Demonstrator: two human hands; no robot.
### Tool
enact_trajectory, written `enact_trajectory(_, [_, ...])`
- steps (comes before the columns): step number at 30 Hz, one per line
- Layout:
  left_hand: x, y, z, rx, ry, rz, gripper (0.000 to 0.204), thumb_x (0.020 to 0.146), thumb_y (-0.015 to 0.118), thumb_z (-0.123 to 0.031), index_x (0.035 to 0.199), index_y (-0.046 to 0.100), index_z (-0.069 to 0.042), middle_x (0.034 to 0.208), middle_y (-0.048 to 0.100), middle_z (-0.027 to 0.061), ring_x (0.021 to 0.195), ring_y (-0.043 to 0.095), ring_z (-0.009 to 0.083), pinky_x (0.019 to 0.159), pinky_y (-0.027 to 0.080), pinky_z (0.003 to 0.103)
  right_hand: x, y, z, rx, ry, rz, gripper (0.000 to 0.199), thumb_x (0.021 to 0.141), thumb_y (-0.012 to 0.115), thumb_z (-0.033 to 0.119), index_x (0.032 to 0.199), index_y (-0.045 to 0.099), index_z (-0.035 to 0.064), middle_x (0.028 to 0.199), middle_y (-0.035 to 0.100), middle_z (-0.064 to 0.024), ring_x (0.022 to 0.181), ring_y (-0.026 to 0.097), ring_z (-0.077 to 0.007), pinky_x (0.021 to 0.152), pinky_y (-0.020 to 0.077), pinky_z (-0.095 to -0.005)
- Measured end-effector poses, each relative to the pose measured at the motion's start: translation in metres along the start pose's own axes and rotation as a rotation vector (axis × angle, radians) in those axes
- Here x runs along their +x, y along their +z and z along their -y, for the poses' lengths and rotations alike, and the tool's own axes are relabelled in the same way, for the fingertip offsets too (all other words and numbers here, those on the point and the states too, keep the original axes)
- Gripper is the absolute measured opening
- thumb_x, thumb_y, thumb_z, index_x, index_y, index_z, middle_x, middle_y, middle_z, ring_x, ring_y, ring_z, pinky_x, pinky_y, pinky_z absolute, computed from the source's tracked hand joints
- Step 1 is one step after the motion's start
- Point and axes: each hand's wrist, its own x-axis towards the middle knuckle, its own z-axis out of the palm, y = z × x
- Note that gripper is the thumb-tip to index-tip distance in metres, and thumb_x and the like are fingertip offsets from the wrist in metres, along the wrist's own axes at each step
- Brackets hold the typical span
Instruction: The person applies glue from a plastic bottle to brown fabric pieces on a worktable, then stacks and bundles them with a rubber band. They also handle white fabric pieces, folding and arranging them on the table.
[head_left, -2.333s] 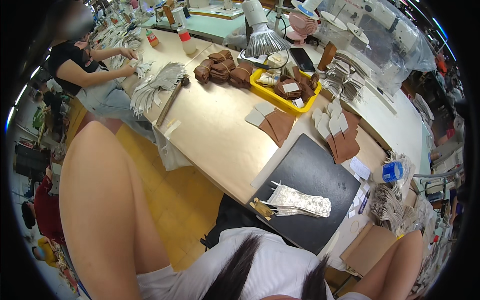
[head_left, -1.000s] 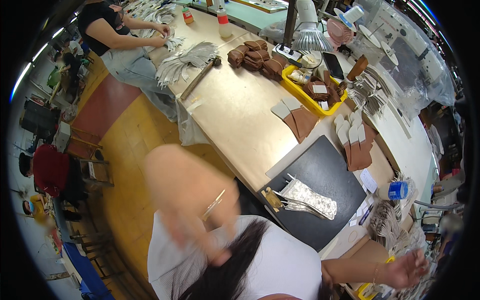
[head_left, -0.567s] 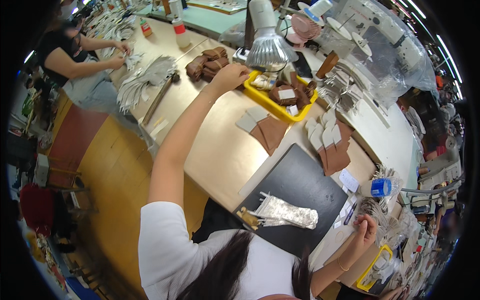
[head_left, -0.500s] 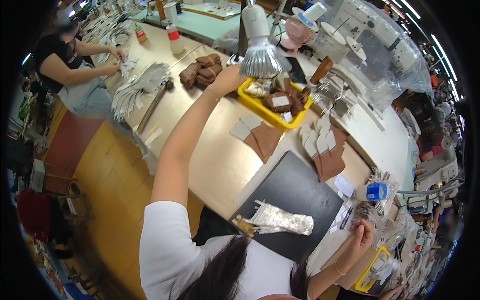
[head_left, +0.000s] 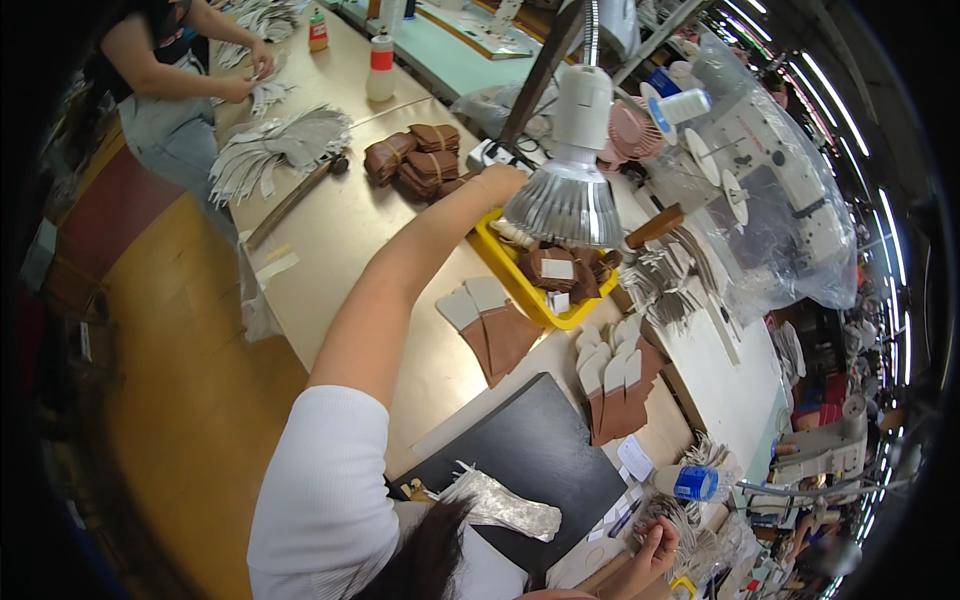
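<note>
My left hand (head_left: pixel 497 181) is stretched far out across the long tan worktable (head_left: pixel 340 240), at the far edge of the shallow yellow plastic tray (head_left: pixel 520 285), just beside the ribbed metal shade of the work lamp (head_left: pixel 566 205). I judge the step in hand to be a reach toward the lamp or the tray's far corner; the shade hides the fingers, so I cannot tell whether they are open or closed on anything. The tray holds brown leather pieces with small pale tags (head_left: pixel 557 270), and sits left of the lamp's stem. Any next move there calls for care, since the shade hangs right over the tray and hides what lies beneath.

My right hand (head_left: pixel 655 545) is near me at the lower right, loosely curled among a heap of pale cut pieces (head_left: pixel 690 520); whether it holds one I cannot tell.

Near me lies a flat black cutting mat (head_left: pixel 540 460) with a crumpled silvery piece (head_left: pixel 505 505) on it. Beyond it, fans of brown-and-cream leather cut parts (head_left: pixel 495 330) and a second fan (head_left: pixel 612 385) to the right.

As for containers and labels: a small blue-capped pot (head_left: pixel 695 483) to the near right beside a white slip of paper (head_left: pixel 635 458); far left, a white squeeze bottle with a red band (head_left: pixel 380 68) and a smaller orange bottle (head_left: pixel 318 30); bundles of brown leather tied with bands (head_left: pixel 415 160) between them and the tray. A co-worker's hands (head_left: pixel 245 88) sort pale pieces at the far left.
</note>
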Motion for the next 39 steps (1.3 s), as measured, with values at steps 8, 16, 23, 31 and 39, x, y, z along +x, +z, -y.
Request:
enact_trajectory(8, [-0.031,-0.035,-0.016,0.138,0.17,-0.109,0.021,0.084,0.06,-0.024,0.099,0.069,-0.012,0.104,0.067,0.0119,0.101,0.064,0.0295,0.081,0.051,0.042,0.009,0.021,-0.005,-0.03,-0.214,0.0,0.019,0.096,0.056,0.014,0.106,0.061,-0.0014,0.092,0.062,-0.0067,0.078,0.056,-0.0114,0.073,0.0463,-0.0234])
enact_trajectory(16, [-0.018,-0.02,0.002,0.034,0.035,0.028,0.033,0.069,0.079,-0.023,0.091,0.071,0.0,0.105,0.064,0.0196,0.101,0.062,0.0342,0.087,0.051,0.04,0.01,0.02,-0.01,-0.027,-0.21,0.014,0.019,0.096,0.056,0.014,0.107,0.061,-0.0012,0.093,0.063,-0.007,0.079,0.057,-0.0114,0.074,0.0466,-0.0235])
enact_trajectory(23, [-0.009,-0.006,0.009,0.069,-0.177,-0.049,0.04,0.077,0.072,-0.027,0.108,0.066,-0.003,0.108,0.063,0.0213,0.105,0.061,0.034,0.089,0.049,0.041,0.004,0.017,-0.01,0.002,-0.237,0.015,0.02,0.096,0.056,0.014,0.108,0.061,-0.0011,0.093,0.063,-0.0071,0.079,0.057,-0.0115,0.075,0.0468,-0.0236])
enact_trajectory(31, [-0.072,-0.053,-0.013,-0.356,-0.175,-0.052,0.045,0.086,0.063,-0.031,0.123,0.057,-0.007,0.112,0.062,0.0191,0.104,0.059,0.0348,0.093,0.045,0.042,-0.015,0.012,0.011,-0.069,-0.247,0.001,0.013,0.094,0.055,0.004,0.103,0.061,-0.0029,0.091,0.06,-0.0066,0.081,0.056,-0.0128,0.077,0.046,-0.026])
enact_trajectory(39, [-0.192,-0.115,-0.124,-0.286,0.33,-0.079,0.058,0.082,0.071,-0.038,0.13,0.054,-0.012,0.133,0.05,0.0183,0.13,0.042,0.0327,0.11,0.029,0.042,-0.055,-0.021,0.018,-0.118,-0.296,-0.024,0.012,0.09,0.058,0.001,0.1,0.064,-0.0018,0.096,0.065,-0.0112,0.083,0.062,-0.0209,0.08,0.0464,-0.0263])
